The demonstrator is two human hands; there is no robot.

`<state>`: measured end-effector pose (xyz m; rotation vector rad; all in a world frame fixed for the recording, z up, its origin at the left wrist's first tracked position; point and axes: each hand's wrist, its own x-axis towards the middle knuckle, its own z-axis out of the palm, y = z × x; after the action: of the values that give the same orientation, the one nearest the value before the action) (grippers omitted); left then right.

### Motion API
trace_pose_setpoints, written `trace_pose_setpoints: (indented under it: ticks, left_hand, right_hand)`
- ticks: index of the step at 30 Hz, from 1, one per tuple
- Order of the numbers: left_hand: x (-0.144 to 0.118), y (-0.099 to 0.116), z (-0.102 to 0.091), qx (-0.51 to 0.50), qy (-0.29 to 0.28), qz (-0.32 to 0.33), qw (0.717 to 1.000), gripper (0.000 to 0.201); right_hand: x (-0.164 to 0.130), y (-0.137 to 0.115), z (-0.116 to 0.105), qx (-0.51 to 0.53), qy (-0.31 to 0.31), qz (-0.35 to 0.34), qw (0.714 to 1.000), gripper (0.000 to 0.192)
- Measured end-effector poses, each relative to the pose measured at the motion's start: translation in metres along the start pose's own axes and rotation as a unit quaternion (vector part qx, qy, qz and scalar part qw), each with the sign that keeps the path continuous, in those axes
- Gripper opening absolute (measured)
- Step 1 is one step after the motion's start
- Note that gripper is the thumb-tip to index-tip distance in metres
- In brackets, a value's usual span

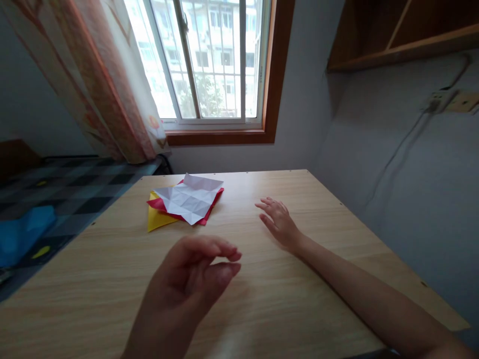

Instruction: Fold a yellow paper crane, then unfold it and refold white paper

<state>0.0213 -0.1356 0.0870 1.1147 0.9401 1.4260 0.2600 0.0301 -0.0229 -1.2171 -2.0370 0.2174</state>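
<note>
My left hand point(198, 284) is raised over the near part of the wooden table point(262, 294). Its fingers curve toward the thumb, a small gap shows between the tips, and nothing is in it. Farther out, my right hand point(277, 222) is low over the table or resting on it, fingers spread and without any object. To the left of it lies a loose stack of creased paper: a white sheet point(192, 197) on top, a red sheet point(157, 204) under it, and a yellow sheet point(157, 219) at the bottom left. Neither hand touches the sheets.
A bed with a checked cover point(86, 184) stands left of the table, with a blue item point(28, 232) on it. Behind are a curtain point(101, 75) and a barred window point(213, 60). On the right wall are a shelf point(404, 47) and a plugged-in cable point(396, 149).
</note>
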Motion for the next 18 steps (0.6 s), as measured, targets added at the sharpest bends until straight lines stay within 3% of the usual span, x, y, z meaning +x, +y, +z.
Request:
trace_pose_setpoints:
  ticks: [5,11,15,18]
  left_hand:
    - [0.024,0.005,0.041,-0.090,-0.065,-0.080,0.991,0.021]
    - [0.023,0.008,0.047,-0.135,-0.078,-0.144,0.977,0.022]
    - [0.027,0.007,0.048,-0.116,-0.112,-0.111,0.981,0.023]
    - [0.026,0.014,0.052,-0.059,-0.179,-0.062,0.980,0.023]
  right_hand:
    - [-0.004,0.015,0.005,0.009,0.011,0.007,1.000,0.041]
    - [-0.006,0.017,0.008,0.006,0.012,0.001,1.000,0.041]
    - [-0.005,0.016,0.007,0.001,0.010,-0.002,1.000,0.041]
    - [-0.005,0.015,0.007,0.005,0.010,0.002,1.000,0.042]
